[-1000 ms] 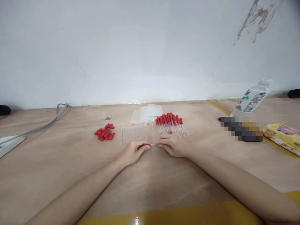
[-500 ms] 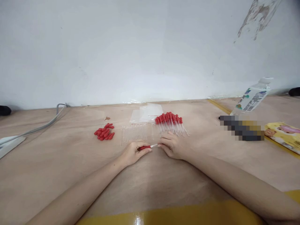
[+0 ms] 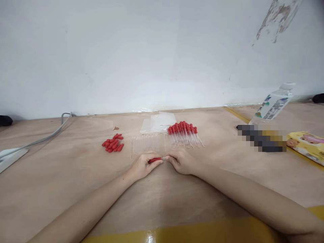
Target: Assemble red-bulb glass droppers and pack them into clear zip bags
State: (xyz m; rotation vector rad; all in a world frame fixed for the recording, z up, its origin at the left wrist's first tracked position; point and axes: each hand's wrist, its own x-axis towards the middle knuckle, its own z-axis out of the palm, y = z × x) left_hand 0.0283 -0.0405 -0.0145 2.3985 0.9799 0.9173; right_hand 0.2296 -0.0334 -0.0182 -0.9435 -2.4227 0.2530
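Two bare hands meet over a pale brown counter [image 3: 141, 209], seen from the wearer's own eyes. The left hand [image 3: 143, 166] is closed narrowly around a red bulb [image 3: 155, 160], thumb below and fingers above, with the bulb's end pointing right. The right hand [image 3: 182, 162] pinches a thin clear tube [image 3: 163, 158], fingertips drawn together. The tube bridges the small gap between the hands and meets the bulb's end; how far it sits inside cannot be told.

Just beyond the hands, three groups lie on the counter. On the left is a loose heap of spare bulbs [image 3: 113, 144], all red. In the middle, spare tubes [image 3: 145, 143] lie side by side in a row. On the right, droppers [image 3: 183, 130], each a red bulb on a clear tube, lie bunched with bulbs pointing away. White sheets [image 3: 157, 123] lie behind the middle row.

Farther right are a clear bottle [image 3: 273, 106], a dark pixelated object [image 3: 260, 139] and a yellow pack [image 3: 306, 145]. A grey cable [image 3: 50, 135] runs along the far left.
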